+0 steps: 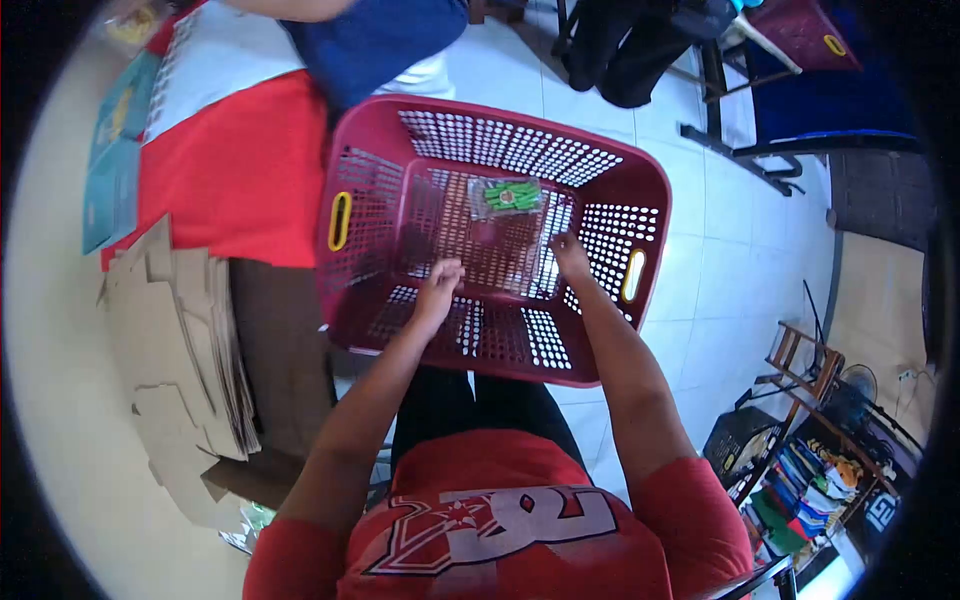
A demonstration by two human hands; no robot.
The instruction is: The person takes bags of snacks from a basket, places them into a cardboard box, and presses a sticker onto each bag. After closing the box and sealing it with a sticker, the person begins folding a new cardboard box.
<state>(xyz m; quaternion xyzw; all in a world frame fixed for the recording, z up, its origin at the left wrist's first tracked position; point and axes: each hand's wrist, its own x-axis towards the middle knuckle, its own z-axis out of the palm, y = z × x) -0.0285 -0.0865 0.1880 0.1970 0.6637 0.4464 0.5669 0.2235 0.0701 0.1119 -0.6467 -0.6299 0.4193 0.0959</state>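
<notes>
A large dark red perforated basket with yellow-edged handle holes stands in front of me. On its floor, toward the far side, lies a clear plastic packet with green items. My left hand is inside the basket at the near left, fingers apart, holding nothing. Farther right, my right hand reaches into the basket near its right wall. Its fingers are small and blurred, and what they touch cannot be made out. Neither hand is on the packet.
Flattened cardboard is stacked at the left, below a red cloth. Another person in dark blue is beyond the basket. Black-framed furniture stands at the upper right, and a shelf of folded items at the lower right.
</notes>
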